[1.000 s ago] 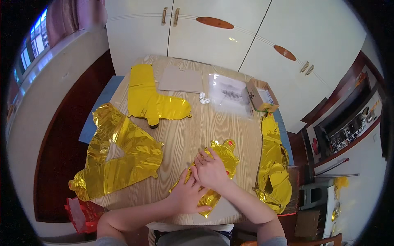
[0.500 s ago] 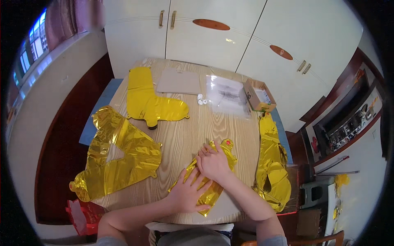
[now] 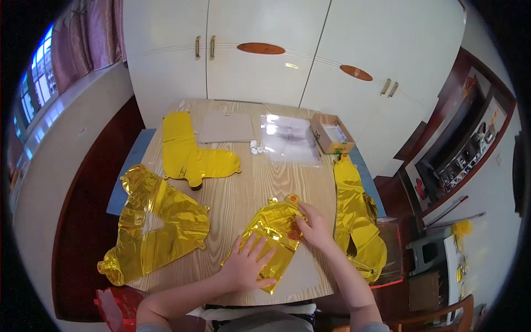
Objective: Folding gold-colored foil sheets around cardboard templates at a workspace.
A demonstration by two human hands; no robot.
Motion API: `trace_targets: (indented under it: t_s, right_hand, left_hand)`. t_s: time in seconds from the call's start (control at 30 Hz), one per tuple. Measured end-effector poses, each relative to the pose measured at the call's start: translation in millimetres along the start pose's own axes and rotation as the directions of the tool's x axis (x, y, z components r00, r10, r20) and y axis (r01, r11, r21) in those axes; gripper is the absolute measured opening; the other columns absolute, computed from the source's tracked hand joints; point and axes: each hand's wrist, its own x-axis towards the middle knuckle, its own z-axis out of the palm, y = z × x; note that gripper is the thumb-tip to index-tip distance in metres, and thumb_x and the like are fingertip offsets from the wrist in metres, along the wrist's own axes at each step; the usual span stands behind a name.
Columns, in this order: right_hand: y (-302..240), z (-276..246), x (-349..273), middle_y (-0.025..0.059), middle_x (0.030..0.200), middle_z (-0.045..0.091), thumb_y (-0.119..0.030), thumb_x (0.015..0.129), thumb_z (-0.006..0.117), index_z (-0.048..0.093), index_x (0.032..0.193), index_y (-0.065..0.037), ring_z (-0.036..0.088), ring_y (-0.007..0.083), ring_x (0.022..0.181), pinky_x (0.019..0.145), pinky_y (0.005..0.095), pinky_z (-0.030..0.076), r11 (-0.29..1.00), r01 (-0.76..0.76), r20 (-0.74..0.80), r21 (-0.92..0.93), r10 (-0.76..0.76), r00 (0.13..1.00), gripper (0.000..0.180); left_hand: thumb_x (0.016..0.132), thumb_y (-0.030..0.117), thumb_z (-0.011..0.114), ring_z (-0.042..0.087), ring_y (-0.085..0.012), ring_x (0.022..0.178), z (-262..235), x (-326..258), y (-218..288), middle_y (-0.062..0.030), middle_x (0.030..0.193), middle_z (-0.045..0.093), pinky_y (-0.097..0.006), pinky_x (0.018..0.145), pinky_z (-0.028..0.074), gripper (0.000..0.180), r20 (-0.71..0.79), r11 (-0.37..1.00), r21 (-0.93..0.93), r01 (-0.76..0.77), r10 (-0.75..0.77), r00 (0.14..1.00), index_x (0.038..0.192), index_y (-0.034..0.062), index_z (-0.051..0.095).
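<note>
A flat gold foil balloon (image 3: 279,221) lies tilted at the near middle of the table, with a red spot at its far tip. My left hand (image 3: 247,265) rests on its lower left part, palm down and fingers spread. At the balloon's right edge is my right hand (image 3: 316,228), its bent fingers touching the foil near the top and slightly apart. Under the balloon's lower right side shows a pale sheet (image 3: 301,276). Another gold foil balloon (image 3: 177,216), with a triangular hole, lies to the left.
Beyond it lies a boot-shaped gold balloon (image 3: 180,146); a further gold balloon (image 3: 351,188) covers the right edge. A grey-beige board (image 3: 225,127), small white pieces (image 3: 255,148), a clear plastic sleeve (image 3: 285,130) and a cardboard box (image 3: 337,146) stand at the back. Wooden chair (image 3: 442,316) lower right.
My right hand has moved off the middle of the balloon to its right edge, uncovering the shiny foil. The left hand stays on the foil. The whole view has shifted slightly.
</note>
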Motion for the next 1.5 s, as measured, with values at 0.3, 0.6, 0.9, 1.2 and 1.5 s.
trace_targets:
  t_s: [0.3,0.6,0.9,1.2,1.5]
  right_hand:
    - [24,-11,-34,0.0223,0.128,0.051,-0.02,0.086,0.067,0.048,0.132,0.0,0.05,0.0367,0.121,0.099,0.0416,0.044,0.943,-0.204,0.011,0.262,0.208,0.978,0.054]
    - [-49,-45,-124,0.0148,0.137,0.052,-0.047,0.085,0.067,0.049,0.137,-0.006,0.046,0.0298,0.131,0.111,0.0533,0.031,0.861,0.404,0.402,-0.309,-0.267,0.876,0.068]
    - [-34,-32,-174,0.0071,0.14,0.052,-0.05,0.084,0.066,0.051,0.137,-0.009,0.048,0.0264,0.13,0.111,0.055,0.031,0.762,0.477,0.456,-0.439,-0.269,0.848,0.069]
    - [-8,-68,-224,-0.0042,0.109,0.07,-0.017,0.081,0.064,0.067,0.112,-0.018,0.064,0.0168,0.105,0.098,0.0448,0.044,0.64,0.556,0.267,-0.53,-0.496,0.826,0.031]
    - [-27,-138,-203,-0.0094,0.101,0.072,-0.019,0.083,0.069,0.07,0.094,-0.024,0.06,0.0172,0.096,0.083,0.0382,0.04,0.733,0.485,-0.147,-0.477,-0.611,0.778,0.012]
  left_hand:
    - [0.085,0.07,0.051,0.03,-0.0442,0.14,6,-1,0,-0.0238,0.147,0.041,-0.061,0.114,0.014,0.085,0.025,0.998,0.064,-0.004,0.003,1.0,0.145,0.0111,0.044]
    - [0.087,0.071,0.047,0.027,-0.0459,0.141,0,-7,7,-0.0239,0.15,0.036,-0.062,0.114,0.015,0.086,0.1,0.996,0.071,0.061,-0.068,0.993,0.146,0.0094,0.042]
    - [0.087,0.07,0.048,0.021,-0.0479,0.143,2,-10,9,-0.0268,0.152,0.03,-0.06,0.116,0.015,0.088,0.146,0.989,0.052,0.136,-0.142,0.979,0.149,0.0088,0.035]
    - [0.09,0.067,0.045,0.021,-0.0481,0.143,4,-10,11,-0.0269,0.152,0.03,-0.06,0.115,0.015,0.084,0.124,0.971,0.082,0.226,-0.235,0.964,0.149,0.008,0.035]
    - [0.092,0.052,0.053,0.019,-0.0496,0.143,3,-7,21,-0.0275,0.152,0.029,-0.061,0.115,0.015,0.077,-0.043,0.955,-0.092,0.281,-0.286,0.957,0.148,0.0024,0.033]
